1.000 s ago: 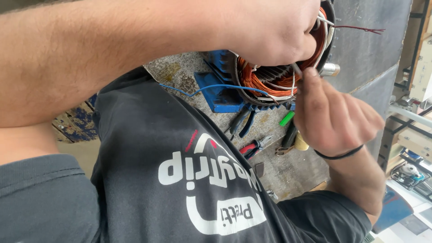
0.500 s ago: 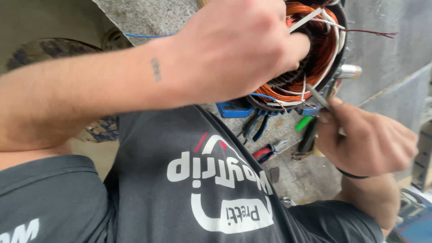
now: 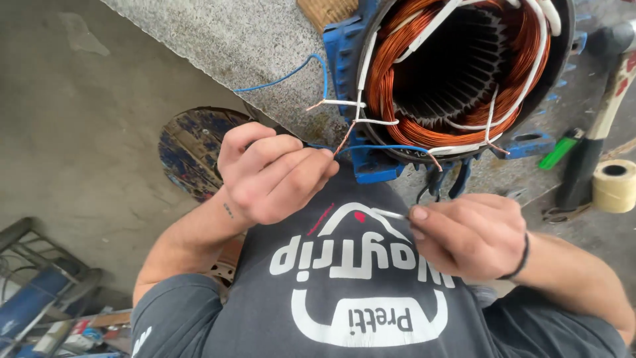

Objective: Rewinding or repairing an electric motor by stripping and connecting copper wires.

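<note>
**A:** Start big: what fills the view?

**B:** A granite table (image 3: pixel 252 46) running toward twelve o'clock, and on it at one o'clock a blue motor housing (image 3: pixel 371 166) with copper windings (image 3: pixel 510 113) packed round its dark bore. White sleeved leads (image 3: pixel 371 121) loop across the coil.

**A:** And the hands?

**B:** The left hand (image 3: pixel 271 176), at nine o'clock from the motor, has its fingers (image 3: pixel 298 166) curled tight, pinching a bared copper wire end (image 3: pixel 344 139) that runs up to the leads; a blue wire (image 3: pixel 391 148) passes just beside it. The right hand (image 3: pixel 470 235), at five o'clock, is closed around a short white sleeve (image 3: pixel 391 213), thumb and forefinger gripping one end.

**A:** How should that be handled?

**B:** I'd judge the strands want twisting to a neat point, held steady and straight, so the sleeve slides over without snagging.

**A:** Smaller things?

**B:** A hammer (image 3: pixel 596 132) and tape roll (image 3: pixel 614 185) at three o'clock, with a green marker (image 3: pixel 558 152) close by.
</note>
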